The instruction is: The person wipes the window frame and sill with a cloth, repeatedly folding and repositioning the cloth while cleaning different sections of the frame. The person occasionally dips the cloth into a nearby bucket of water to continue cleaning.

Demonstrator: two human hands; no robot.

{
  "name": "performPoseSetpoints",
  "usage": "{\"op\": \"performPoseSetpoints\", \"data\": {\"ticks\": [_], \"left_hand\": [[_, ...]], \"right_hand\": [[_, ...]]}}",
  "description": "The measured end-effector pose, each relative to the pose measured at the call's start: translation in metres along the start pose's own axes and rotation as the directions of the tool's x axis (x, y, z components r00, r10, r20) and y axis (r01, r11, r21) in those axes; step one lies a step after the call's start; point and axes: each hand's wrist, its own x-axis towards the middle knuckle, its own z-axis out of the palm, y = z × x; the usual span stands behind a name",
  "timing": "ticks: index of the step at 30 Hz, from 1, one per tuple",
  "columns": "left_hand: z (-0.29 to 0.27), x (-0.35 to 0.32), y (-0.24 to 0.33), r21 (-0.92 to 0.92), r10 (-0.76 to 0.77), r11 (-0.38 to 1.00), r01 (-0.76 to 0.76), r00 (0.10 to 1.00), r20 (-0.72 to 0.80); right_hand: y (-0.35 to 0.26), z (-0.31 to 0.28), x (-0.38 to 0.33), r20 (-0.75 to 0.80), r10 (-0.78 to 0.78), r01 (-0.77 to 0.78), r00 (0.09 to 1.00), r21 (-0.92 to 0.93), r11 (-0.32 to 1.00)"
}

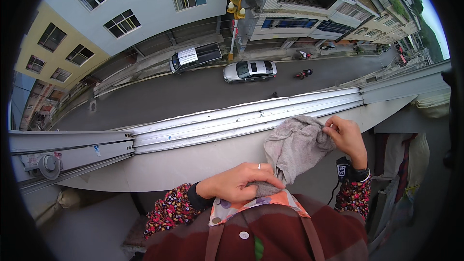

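A crumpled greyish cloth (297, 145) hangs between my two hands, just in front of the window sill. My right hand (345, 137) pinches its upper right corner between thumb and fingers. Lower down, near my chest, my left hand (239, 182) is closed on the bunched lower end of the cloth; a ring shows on one finger. Part of that bunched end is hidden under the left fingers. The cloth's top edge overlaps the metal window track (208, 126), which has several grooves with dark specks in them.
The pale sill (203, 162) runs along the track. A sliding window frame (72, 152) with a round grey knob (49, 166) stands at left, another frame (406, 87) at right. Outside, far below, lies a street (193, 89) with vehicles. Hanging cloths (401, 157) are at right.
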Motion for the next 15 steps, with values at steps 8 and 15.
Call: {"op": "performPoseSetpoints", "data": {"ticks": [8,15], "left_hand": [[-0.007,-0.026,0.009,-0.046,0.013,0.999,-0.018,0.995,-0.102],[-0.005,-0.056,0.019,-0.004,0.101,0.995,-0.103,0.985,-0.137]], "right_hand": [[-0.028,0.004,0.023,-0.471,0.035,0.253,0.881,0.533,0.808],[-0.124,0.058,0.069,-0.469,-0.598,0.750,0.650,0.525,0.403]]}}
